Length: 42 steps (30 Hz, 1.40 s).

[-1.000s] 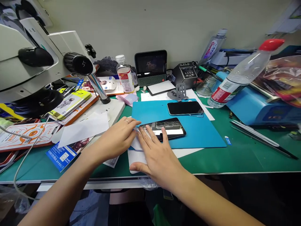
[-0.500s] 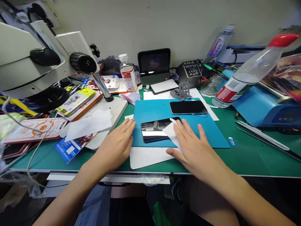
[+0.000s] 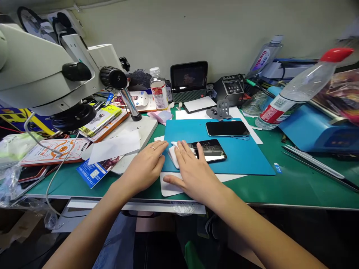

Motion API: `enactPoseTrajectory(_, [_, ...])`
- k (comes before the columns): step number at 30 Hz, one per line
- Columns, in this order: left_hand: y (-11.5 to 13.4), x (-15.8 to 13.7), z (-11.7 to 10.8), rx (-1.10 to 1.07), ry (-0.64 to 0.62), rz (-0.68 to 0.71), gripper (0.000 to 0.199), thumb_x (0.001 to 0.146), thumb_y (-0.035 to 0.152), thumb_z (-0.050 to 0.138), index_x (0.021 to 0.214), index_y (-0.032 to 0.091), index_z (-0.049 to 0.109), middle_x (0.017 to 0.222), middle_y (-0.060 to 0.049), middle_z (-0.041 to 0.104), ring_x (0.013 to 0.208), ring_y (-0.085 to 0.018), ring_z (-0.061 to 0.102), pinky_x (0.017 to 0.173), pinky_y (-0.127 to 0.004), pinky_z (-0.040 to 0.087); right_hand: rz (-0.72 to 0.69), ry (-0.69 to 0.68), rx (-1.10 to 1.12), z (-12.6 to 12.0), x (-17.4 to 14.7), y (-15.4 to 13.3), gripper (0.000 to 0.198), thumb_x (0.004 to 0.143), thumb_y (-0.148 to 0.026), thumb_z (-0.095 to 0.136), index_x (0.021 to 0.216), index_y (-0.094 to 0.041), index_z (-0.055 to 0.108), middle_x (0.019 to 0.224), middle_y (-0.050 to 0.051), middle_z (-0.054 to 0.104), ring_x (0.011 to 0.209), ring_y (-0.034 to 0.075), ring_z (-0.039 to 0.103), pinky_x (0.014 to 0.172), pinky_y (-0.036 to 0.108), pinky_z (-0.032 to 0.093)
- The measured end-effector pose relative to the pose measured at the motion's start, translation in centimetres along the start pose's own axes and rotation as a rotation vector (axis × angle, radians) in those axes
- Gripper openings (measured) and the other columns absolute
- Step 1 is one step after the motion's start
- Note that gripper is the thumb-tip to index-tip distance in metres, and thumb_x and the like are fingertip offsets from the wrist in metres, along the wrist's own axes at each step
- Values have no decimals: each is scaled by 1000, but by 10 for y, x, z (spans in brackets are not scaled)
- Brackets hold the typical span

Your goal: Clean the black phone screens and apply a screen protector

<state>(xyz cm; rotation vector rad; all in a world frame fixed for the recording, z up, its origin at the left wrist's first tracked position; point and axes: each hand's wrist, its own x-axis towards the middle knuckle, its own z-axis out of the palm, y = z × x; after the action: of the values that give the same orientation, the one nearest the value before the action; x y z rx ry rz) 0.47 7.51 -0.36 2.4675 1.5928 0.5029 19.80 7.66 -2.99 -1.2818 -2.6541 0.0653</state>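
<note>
A phone with a glossy dark screen lies on a blue mat. My right hand presses a folded white wipe onto the phone's left end, fingers stretched over it; that end is hidden. Beside the mat's left edge rests my left hand, flat with its fingers extended, a ring on one finger, holding nothing I can see. A second phone with a black screen lies farther back on the mat. Beneath the mat's front edge, a white sheet sticks out.
A microscope overhangs the left side, above boxes and papers. At the back stand a small bottle, a display device and a phone stand. A red-capped bottle leans at right, near tweezers.
My right hand has slid left with the wipe across the phone, uncovering its right end. My left hand stays by the mat's left edge. The camera view has shifted slightly.
</note>
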Motion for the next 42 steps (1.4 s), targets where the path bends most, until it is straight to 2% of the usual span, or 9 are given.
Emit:
enactPoseTrajectory(7, [20, 35, 2, -65, -143, 46, 43, 103, 38, 41, 137, 17, 56, 141, -11, 64, 131, -28, 59, 109, -46, 49, 136, -47, -57, -18, -51, 40, 89, 101, -71, 24, 157, -3, 35, 166, 18, 22, 157, 32, 16, 124, 65, 15])
enactPoseTrajectory(11, [38, 55, 11, -51, -221, 114, 47, 101, 47, 47, 137, 18, 55, 136, -11, 67, 125, -31, 61, 102, -46, 52, 222, -124, -71, -31, -59, 73, 91, 100, -72, 21, 158, -2, 32, 166, 19, 22, 157, 33, 13, 123, 69, 13])
enactPoseTrajectory(16, [61, 72, 28, 13, -197, 179, 67, 91, 52, 63, 144, 13, 48, 139, -16, 62, 128, -35, 54, 102, -48, 50, 210, -226, 86, -45, -56, 114, 89, 100, -71, 23, 160, -6, 29, 165, 17, 26, 157, 34, 12, 123, 64, 19])
enactPoseTrajectory(19, [69, 81, 38, 46, -171, 186, 70, 88, 48, 65, 145, 12, 47, 134, -16, 65, 121, -35, 57, 98, -47, 52, 240, -181, 207, -56, -62, 140, 89, 98, -73, 22, 160, -11, 34, 166, 14, 26, 156, 35, 14, 125, 60, 19])
enactPoseTrajectory(25, [67, 86, 34, 31, -212, 175, 82, 84, 43, 66, 152, 10, 36, 131, -17, 65, 120, -35, 56, 96, -45, 52, 339, -39, 407, -78, -67, 177, 78, 97, -74, 31, 150, -22, 52, 154, 6, 49, 143, 36, 46, 120, 56, 34])
enactPoseTrajectory(30, [57, 84, 27, 49, -251, 168, 82, 84, 43, 64, 153, 9, 36, 125, -18, 65, 116, -36, 57, 91, -47, 52, 212, 25, 531, -84, -28, 185, 58, 96, -68, 46, 127, -27, 73, 122, 4, 74, 112, 33, 69, 101, 48, 50])
enactPoseTrajectory(34, [55, 86, 34, 24, -185, 196, 76, 80, 39, 65, 147, 8, 43, 113, -16, 67, 104, -34, 58, 89, -48, 52, 157, 134, 646, -73, 4, 184, 43, 96, -61, 54, 108, -30, 81, 102, 1, 79, 94, 25, 72, 85, 36, 53])
enactPoseTrajectory(39, [59, 82, 35, -93, -167, 60, 76, 77, 39, 67, 143, 10, 45, 118, -17, 62, 105, -34, 55, 88, -48, 52, 370, 321, 622, -57, 6, 170, 43, 95, -62, 57, 93, -27, 81, 79, 3, 74, 72, 20, 67, 64, 32, 47])
enactPoseTrajectory(42, [61, 82, 33, -212, -145, -106, 87, 75, 43, 69, 150, 14, 37, 124, -15, 57, 108, -33, 56, 91, -48, 51, 470, 191, 822, -56, 0, 158, 49, 95, -65, 53, 96, -24, 80, 60, 2, 64, 53, 16, 58, 51, 30, 43])
